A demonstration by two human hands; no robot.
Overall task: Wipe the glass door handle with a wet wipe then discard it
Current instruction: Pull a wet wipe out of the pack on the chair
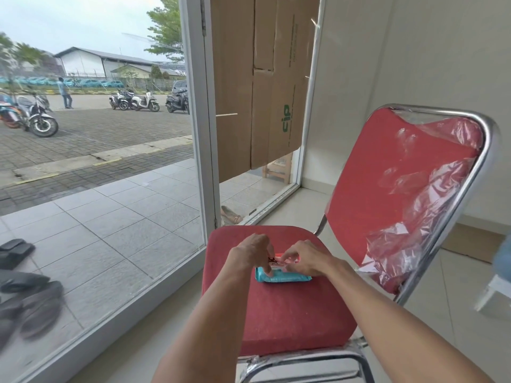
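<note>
A teal wet wipe pack [282,277] lies flat on the seat of a red padded chair [290,313] with a chrome frame. The pack sits toward the rear half of the seat cushion, its long side running left to right.

Both hands are on the pack. The left hand [253,254] reaches in from the left, fingers curled downward, with the fingertips pressing on the left end and top face of the pack. The right hand [307,258] reaches in from the right, fingers bent and pinched together at the pink-and-white flap area on the top of the pack. Whether the right hand grips the flap or a wipe cannot be confirmed, as the fingers cover that area.

The chair back carries loose clear plastic wrap [414,205], partly torn away.

Left of the chair stands a large glass panel [96,189] in a white frame. Beyond the chair, a second glazed panel is covered with brown cardboard [257,84]. The door handle is not identifiable in this view.

Sandals [25,286] lie on the tiled floor outside the glass, at the left edge. Parked motorcycles [135,100] stand on the paved area farther out.
</note>
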